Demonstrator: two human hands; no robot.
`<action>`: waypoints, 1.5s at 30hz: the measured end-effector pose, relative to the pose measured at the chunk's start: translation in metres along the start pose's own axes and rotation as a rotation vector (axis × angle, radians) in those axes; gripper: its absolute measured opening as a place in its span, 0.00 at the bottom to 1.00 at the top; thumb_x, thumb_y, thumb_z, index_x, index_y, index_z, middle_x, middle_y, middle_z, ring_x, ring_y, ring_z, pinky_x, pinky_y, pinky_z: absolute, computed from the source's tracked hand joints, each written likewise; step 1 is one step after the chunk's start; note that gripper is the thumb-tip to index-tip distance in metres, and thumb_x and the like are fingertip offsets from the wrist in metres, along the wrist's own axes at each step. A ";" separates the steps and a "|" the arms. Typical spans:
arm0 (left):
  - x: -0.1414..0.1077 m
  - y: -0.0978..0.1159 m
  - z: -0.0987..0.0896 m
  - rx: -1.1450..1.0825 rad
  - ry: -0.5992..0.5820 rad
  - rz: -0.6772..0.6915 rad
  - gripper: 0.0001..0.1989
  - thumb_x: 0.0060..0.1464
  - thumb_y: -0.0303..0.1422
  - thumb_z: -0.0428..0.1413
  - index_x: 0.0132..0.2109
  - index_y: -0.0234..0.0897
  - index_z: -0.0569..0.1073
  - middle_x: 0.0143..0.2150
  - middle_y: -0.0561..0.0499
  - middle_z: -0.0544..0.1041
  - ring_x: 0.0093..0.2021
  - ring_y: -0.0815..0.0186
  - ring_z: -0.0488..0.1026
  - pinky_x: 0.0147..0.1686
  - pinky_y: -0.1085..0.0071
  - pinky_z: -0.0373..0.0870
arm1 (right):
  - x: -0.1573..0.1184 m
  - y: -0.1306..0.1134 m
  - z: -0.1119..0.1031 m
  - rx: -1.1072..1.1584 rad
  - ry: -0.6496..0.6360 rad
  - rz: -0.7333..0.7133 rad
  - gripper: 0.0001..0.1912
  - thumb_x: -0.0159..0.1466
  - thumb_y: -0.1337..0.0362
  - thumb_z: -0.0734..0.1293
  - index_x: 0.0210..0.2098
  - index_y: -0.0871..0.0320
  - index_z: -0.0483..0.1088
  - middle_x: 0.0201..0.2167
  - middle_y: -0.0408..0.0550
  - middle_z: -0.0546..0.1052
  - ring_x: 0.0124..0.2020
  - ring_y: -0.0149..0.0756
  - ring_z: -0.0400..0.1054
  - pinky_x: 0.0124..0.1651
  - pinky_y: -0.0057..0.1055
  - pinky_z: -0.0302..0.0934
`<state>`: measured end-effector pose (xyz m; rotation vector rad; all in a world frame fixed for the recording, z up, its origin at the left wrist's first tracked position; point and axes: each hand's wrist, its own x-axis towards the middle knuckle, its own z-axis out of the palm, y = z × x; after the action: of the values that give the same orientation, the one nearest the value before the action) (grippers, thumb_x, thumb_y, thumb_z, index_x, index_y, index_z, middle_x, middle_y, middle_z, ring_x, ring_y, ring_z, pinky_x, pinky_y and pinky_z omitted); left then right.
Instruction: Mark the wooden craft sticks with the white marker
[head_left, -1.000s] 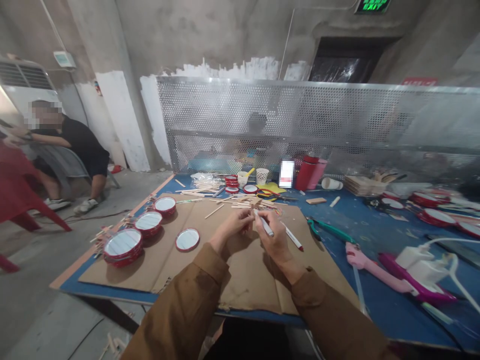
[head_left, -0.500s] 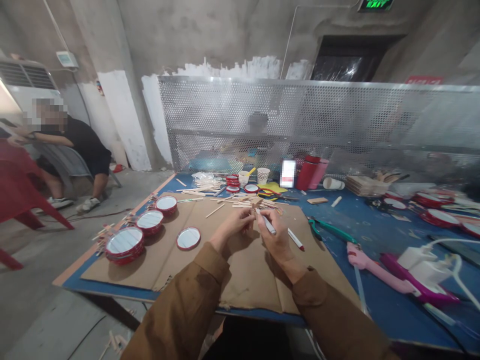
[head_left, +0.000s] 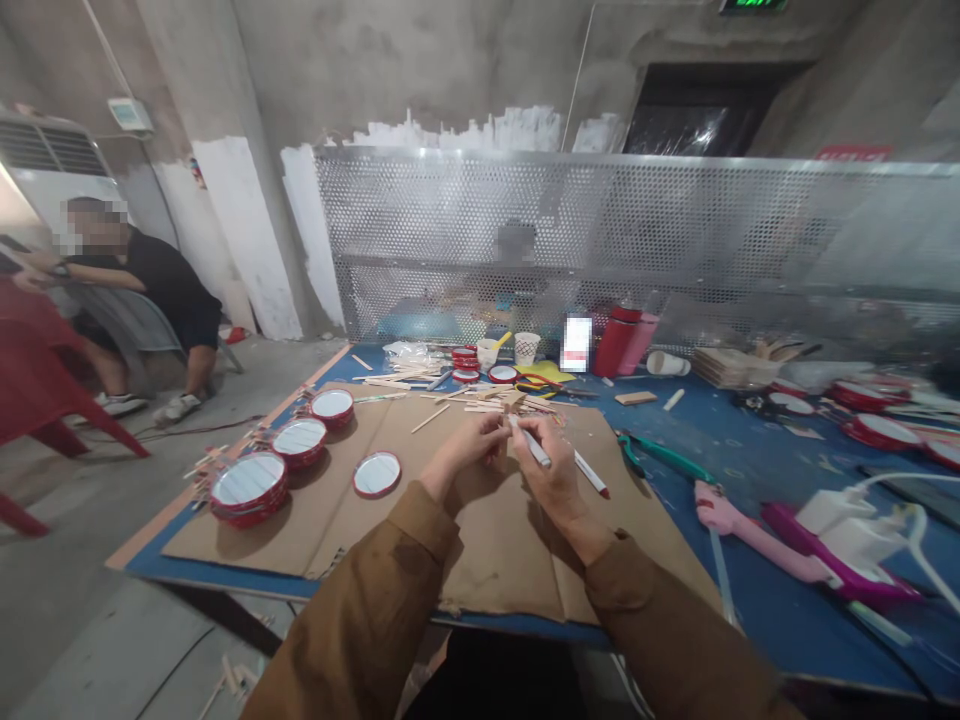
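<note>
My right hand is closed around a white marker, its tip pointing away from me toward my left fingers. My left hand pinches a small wooden piece, mostly hidden by the fingers. The two hands nearly meet above the brown cardboard sheet. Just right of them lies another white marker with a red end. On the cardboard's left side sit a single red-rimmed white disc and stacks of small red-rimmed drums with wooden sticks poking out.
Loose wooden sticks lie behind the cardboard, near paper cups and a phone. Green-handled pliers, a pink tool and a purple power strip occupy the right. A seated person is at far left.
The view has tilted very slightly. Both hands keep nearly the same pose, with the marker still against the left fingers' work.
</note>
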<state>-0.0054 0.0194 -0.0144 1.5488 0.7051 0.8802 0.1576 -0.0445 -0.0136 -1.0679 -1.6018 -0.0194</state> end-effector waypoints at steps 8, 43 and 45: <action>0.000 0.003 0.001 0.011 0.014 -0.006 0.21 0.58 0.49 0.70 0.40 0.37 0.76 0.24 0.58 0.70 0.20 0.74 0.63 0.22 0.75 0.60 | -0.001 0.001 -0.002 -0.003 -0.030 0.007 0.08 0.75 0.56 0.66 0.41 0.50 0.75 0.36 0.49 0.84 0.37 0.46 0.78 0.44 0.41 0.73; 0.000 0.003 0.002 0.005 0.021 -0.018 0.18 0.62 0.46 0.68 0.37 0.37 0.74 0.24 0.57 0.70 0.20 0.73 0.63 0.23 0.73 0.59 | -0.002 0.007 0.000 0.005 -0.009 0.006 0.09 0.75 0.55 0.66 0.42 0.51 0.76 0.36 0.51 0.84 0.38 0.47 0.79 0.45 0.43 0.74; 0.001 0.002 0.002 0.004 0.031 -0.015 0.17 0.61 0.45 0.68 0.37 0.37 0.74 0.24 0.57 0.69 0.20 0.73 0.62 0.23 0.74 0.59 | -0.002 0.005 0.001 0.014 -0.022 -0.006 0.09 0.75 0.56 0.67 0.42 0.51 0.76 0.36 0.50 0.84 0.38 0.46 0.79 0.45 0.42 0.74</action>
<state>-0.0032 0.0186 -0.0129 1.5345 0.7406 0.8936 0.1602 -0.0424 -0.0178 -1.0557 -1.6229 -0.0002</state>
